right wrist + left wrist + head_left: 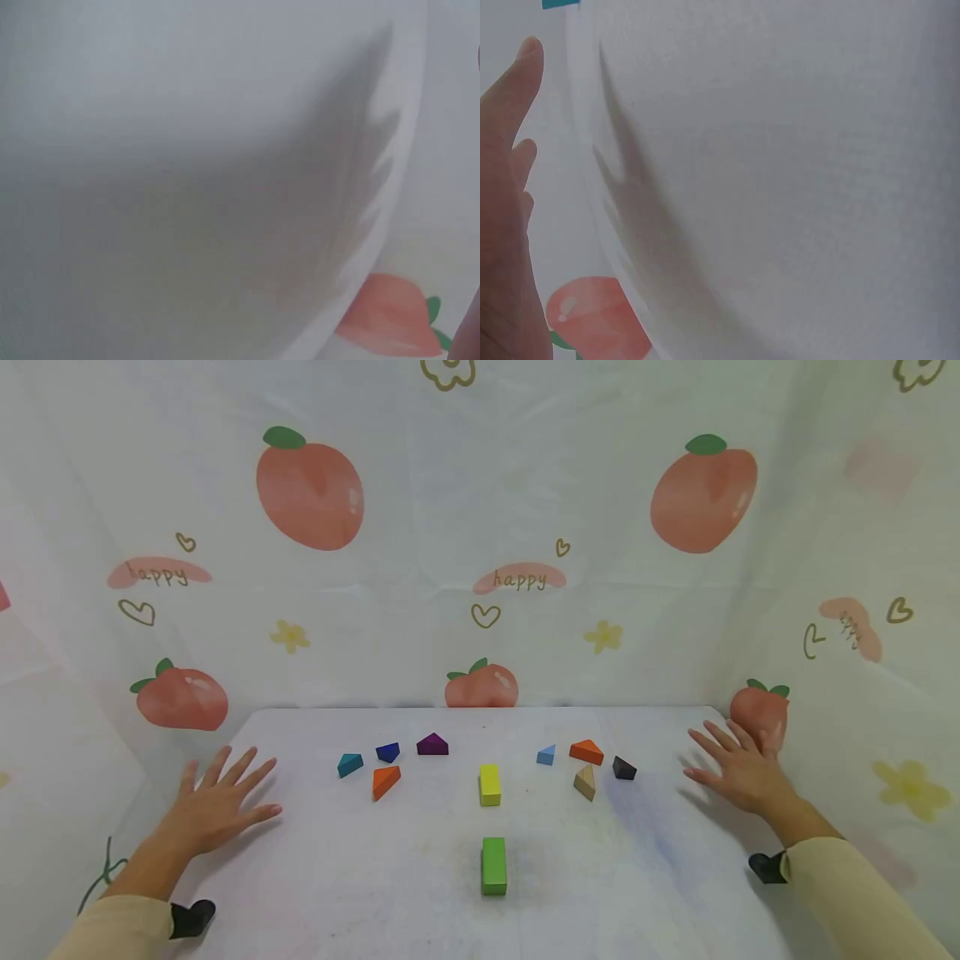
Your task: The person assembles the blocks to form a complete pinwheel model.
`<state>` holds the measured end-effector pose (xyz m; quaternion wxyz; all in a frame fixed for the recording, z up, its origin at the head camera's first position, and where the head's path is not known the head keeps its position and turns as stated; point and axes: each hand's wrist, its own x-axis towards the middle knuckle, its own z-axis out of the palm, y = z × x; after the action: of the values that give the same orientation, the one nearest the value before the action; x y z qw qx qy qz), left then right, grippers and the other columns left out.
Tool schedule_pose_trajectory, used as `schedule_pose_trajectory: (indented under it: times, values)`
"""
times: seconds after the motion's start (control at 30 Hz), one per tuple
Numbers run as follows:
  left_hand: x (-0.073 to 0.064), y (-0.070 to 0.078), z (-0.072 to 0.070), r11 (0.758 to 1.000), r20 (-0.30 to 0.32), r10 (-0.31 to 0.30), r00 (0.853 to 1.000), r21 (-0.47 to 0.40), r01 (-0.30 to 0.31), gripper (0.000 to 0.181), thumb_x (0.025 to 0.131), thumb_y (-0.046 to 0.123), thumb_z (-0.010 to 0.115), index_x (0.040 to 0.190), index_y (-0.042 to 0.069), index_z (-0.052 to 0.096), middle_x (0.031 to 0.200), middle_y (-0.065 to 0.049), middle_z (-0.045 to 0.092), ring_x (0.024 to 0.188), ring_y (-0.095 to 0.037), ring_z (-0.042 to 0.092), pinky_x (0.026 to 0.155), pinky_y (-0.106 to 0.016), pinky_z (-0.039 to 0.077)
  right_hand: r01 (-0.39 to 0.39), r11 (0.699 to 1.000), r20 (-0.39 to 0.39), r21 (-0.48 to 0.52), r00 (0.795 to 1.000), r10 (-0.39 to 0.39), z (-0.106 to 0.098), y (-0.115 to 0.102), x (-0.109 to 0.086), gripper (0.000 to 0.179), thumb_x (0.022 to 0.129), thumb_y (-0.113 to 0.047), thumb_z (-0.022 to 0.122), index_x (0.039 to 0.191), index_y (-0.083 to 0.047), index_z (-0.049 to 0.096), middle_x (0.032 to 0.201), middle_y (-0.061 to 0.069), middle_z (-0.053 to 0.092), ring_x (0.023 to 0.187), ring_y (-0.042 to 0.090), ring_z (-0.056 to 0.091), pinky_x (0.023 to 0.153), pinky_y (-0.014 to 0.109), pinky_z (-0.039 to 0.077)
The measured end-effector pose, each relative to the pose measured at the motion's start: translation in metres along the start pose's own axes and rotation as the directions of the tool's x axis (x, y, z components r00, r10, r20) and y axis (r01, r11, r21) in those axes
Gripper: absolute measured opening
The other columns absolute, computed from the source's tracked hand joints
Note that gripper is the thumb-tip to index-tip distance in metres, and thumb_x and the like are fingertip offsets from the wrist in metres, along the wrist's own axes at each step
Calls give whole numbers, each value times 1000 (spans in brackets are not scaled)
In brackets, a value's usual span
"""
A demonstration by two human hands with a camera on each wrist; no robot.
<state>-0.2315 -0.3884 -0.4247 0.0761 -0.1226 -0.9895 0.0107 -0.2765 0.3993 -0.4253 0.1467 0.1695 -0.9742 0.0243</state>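
Table (pixel 337 877) spreads pale between two hands, its back edge running straight before a fruit-print cloth (pixel 412 485). Near the left edge hangs the left hand (pixel 213 814), fingers straight and fanned apart; near the right edge the right hand (pixel 750 772) has its fingers extended and spread too. Both throw shadows on the tabletop. The teal block (pixel 350 765) is the piece nearest the left hand, well apart from its fingertips, with a strip of table between; the black block (pixel 624 768) is nearest the right, also well apart. Near the teal one lie the blue block (pixel 387 752), left orange block (pixel 386 782) and, closest to the back edge, purple block (pixel 432 745). Around the black one lie the right orange block (pixel 587 752), tan block (pixel 585 782) and light blue block (pixel 547 756). The yellow block (pixel 490 786) sits between these groups; the green block (pixel 493 867) lies nearer the front, with wide room on either side.
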Motion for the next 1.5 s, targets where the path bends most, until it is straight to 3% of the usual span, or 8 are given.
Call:
schedule_pose_trajectory:
  times: [0.33, 0.47, 0.7, 0.9, 1.03, 1.23, 1.37, 1.5]
  values:
    - [10, 12, -3, 998, -108, 67, 992, -1, -68, 82, 85, 65, 58, 148, 16, 38, 149, -24, 33, 140, -47, 11, 108, -64, -13, 57, 996, -59, 62, 997, -54, -9, -19, 12, 69, 93, -49, 58, 149, -14, 38, 149, 22, 35, 141, 43, 15, 107, 70, -2]
    - [17, 20, -6, 995, -139, 86, 987, -34, -92, 80, 84, 62, 62, 146, 16, 41, 148, -23, 37, 139, -47, 17, 110, -66, -3, 76, 994, -105, 81, 992, -67, -9, -27, 15, 67, 92, -47, 61, 146, -13, 41, 147, 23, 38, 138, 44, 21, 108, 69, 2]
    - [22, 35, -10, 988, -161, 90, 983, -109, -108, 74, 85, 59, 64, 142, 15, 48, 145, -22, 43, 134, -47, 26, 104, -69, 17, 105, 981, -171, 160, 982, -77, -5, -46, 23, 65, 90, -42, 66, 143, -11, 45, 146, 21, 40, 132, 46, 29, 107, 68, 10]
    - [26, 45, -5, 977, -242, 101, 965, -160, -143, 70, 84, 54, 67, 139, 13, 52, 141, -20, 48, 131, -45, 34, 100, -70, 26, 87, 963, -147, 254, 988, -51, -4, -66, 28, 66, 91, -40, 66, 146, -11, 42, 149, 21, 36, 133, 46, 29, 104, 70, 17]
    - [29, 55, -6, 962, -250, 70, 966, -239, -132, 67, 86, 49, 68, 139, 13, 52, 143, -19, 46, 131, -44, 34, 97, -72, 28, 90, 938, -166, 335, 986, -35, -3, -80, 29, 65, 91, -33, 67, 146, -9, 42, 149, 21, 36, 133, 46, 30, 100, 71, 23]
    - [30, 72, -11, 907, -215, 3, 977, -412, -93, 65, 88, 41, 68, 143, 13, 48, 149, -18, 39, 134, -44, 31, 95, -74, 30, 53, 880, -124, 472, 992, 6, -4, -103, 30, 66, 94, -33, 65, 148, -9, 37, 152, 20, 32, 136, 44, 28, 99, 71, 28]
    - [30, 86, -14, 846, -213, -19, 977, -524, -98, 62, 91, 39, 66, 145, 13, 46, 151, -17, 36, 136, -44, 29, 95, -75, 29, 33, 836, -116, 548, 993, 37, -3, -120, 30, 66, 94, -30, 65, 149, -10, 36, 152, 18, 33, 135, 42, 30, 98, 66, 35]
    - [32, 102, -17, 784, -249, -25, 968, -606, -135, 58, 93, 33, 64, 144, 12, 46, 151, -17, 36, 134, -43, 34, 92, -70, 38, 26, 788, -127, 615, 990, 66, 0, -136, 29, 63, 94, -24, 65, 149, -11, 37, 150, 17, 37, 127, 40, 43, 89, 59, 47]
